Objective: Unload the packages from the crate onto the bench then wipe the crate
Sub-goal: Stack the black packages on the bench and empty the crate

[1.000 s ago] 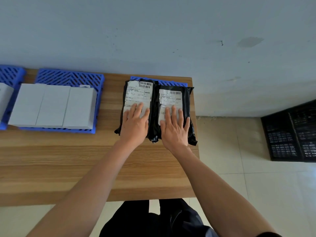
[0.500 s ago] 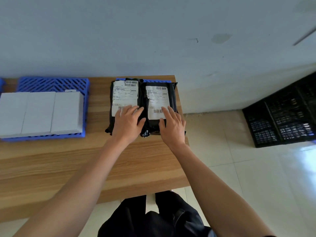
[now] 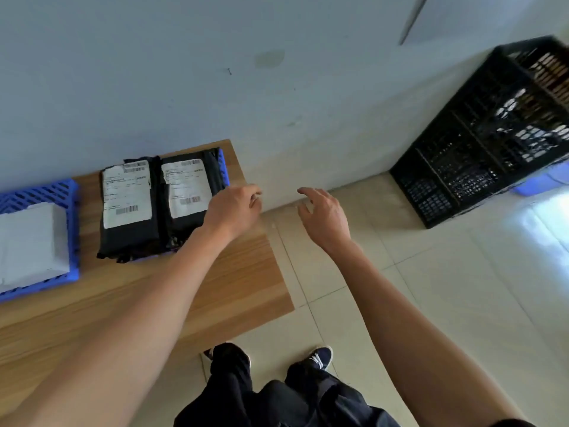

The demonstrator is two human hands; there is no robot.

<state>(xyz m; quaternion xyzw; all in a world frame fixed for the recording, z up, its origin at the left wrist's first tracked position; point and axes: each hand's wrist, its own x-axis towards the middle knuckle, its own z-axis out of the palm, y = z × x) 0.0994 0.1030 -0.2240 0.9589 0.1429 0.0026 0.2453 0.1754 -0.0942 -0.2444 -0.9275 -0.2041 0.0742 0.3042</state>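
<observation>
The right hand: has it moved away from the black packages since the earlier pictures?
Yes. The right hand has left the black packages and moved right, past the bench edge, and is now over the floor, toward the black crate.

On the bench (image 3: 240, 272), which stands against the wall (image 3: 184, 72), two packages (image 3: 129, 208) lie side by side on a tray (image 3: 224, 167) at its right end, and at their nine o'clock a second tray (image 3: 40, 195) carries flat boxes (image 3: 30, 241). Off the bench at three o'clock, the crate (image 3: 480, 143) sits on the floor (image 3: 462, 288) against the wall. Both hands hang between, the left hand (image 3: 234, 211) over the bench's right edge, the right hand (image 3: 323, 220) over the floor.
</observation>
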